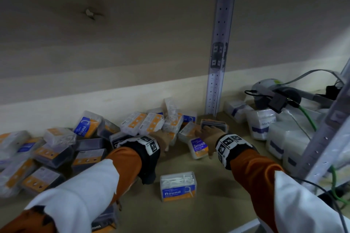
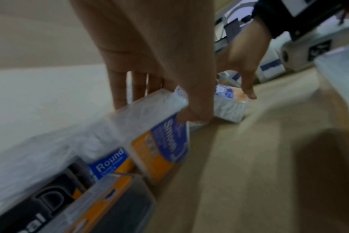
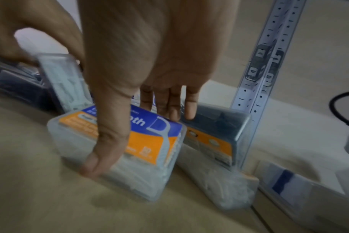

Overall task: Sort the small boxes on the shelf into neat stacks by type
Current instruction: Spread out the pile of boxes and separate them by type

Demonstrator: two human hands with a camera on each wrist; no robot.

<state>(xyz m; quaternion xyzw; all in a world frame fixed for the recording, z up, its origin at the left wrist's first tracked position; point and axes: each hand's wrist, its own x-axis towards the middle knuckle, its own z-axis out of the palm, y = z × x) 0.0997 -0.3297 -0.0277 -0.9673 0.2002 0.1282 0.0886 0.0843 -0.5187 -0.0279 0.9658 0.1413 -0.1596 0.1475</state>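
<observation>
Clear plastic floss-pick boxes with blue and orange labels lie on the wooden shelf. My left hand pinches a tilted "Smooth" box at the pile's right edge, thumb in front and fingers behind. My right hand grips another "Smooth" box that rests on the shelf, thumb on its near edge and fingers over the far edge. A dark-tinted box stands just behind it by the post. A "Round" box sits alone near me.
A jumbled pile of clear and dark boxes fills the left of the shelf. A perforated metal post stands at the back. White boxes, a grey device and a green cable crowd the right.
</observation>
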